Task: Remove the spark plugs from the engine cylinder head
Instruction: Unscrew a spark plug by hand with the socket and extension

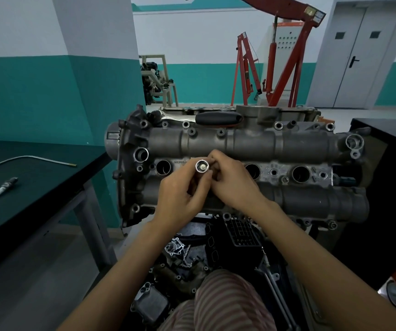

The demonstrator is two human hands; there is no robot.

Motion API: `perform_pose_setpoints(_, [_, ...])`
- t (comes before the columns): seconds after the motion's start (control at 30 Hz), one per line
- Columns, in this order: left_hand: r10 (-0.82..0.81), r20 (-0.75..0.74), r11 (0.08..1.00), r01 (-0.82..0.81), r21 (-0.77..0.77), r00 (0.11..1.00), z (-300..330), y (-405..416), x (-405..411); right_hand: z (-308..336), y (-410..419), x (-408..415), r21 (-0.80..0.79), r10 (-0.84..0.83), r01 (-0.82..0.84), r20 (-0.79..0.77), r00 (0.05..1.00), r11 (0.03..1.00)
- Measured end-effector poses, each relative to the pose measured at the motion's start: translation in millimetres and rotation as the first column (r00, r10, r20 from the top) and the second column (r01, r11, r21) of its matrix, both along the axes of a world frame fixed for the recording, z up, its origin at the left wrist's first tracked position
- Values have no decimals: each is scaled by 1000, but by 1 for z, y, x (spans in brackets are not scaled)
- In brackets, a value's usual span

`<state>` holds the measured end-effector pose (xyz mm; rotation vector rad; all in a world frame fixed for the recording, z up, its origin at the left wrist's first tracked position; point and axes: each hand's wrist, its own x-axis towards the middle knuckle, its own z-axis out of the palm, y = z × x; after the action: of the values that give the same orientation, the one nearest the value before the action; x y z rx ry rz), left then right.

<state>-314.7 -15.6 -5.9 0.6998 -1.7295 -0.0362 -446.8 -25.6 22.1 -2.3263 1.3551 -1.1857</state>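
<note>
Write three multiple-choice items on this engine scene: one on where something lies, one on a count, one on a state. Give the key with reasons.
1. Where does the loose spark plug lie?
A. On the green table at the left
B. In a well of the cylinder head
C. On the floor

2. How many open spark plug wells show in the cylinder head, apart from whatever the hands hide?
A. One
B. Three
C. Five

3. What is the state of the spark plug socket?
A. Lying on the table
C. Seated deep in a well
B. Held by both hands above the head

Key: 1 A, the plug lies on the table near the bent metal tube. 2 B, wells show at and. 3 B, the left hand and right hand grip it with the fingers, its open end towards the camera.
</note>
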Motion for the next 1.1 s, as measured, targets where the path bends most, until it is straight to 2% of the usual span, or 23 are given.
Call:
perform_pose_setpoints(0.17, [75,-53,997,-74,22,996,-2,0,-3,-2,-1,1,4,-24,24,-32,999,1000])
perform_pose_setpoints(0.37, [75,-149,996,-67,58,986,-1,-1,-6,-2,2,1,-36,-66,66,20,998,997])
perform_pose_setpoints(0.47, [42,-136,998,-34,59,990,-1,2,-5,-2,5,0,-81,-30,28,-26,999,996])
perform_pose_setpoints(0.6, [57,-47,998,-56,18,997,-3,3,-3,-1,6,1,-86,-9,4,-50,999,996])
perform_pose_setpoints(0.83, [73,-169,996,-64,57,983,1,2,-6,-2,4,2,-57,-45,42,-50,998,997])
perform_pose_setpoints(0.93, [87,-142,995,-81,50,986,0,3,-6,-2,4,0,-42,-39,38,-21,999,998])
perform_pose_setpoints(1.1, [65,-68,998,-64,12,996,-1,4,-4,-2,5,0,-108,-13,4,-77,997,994])
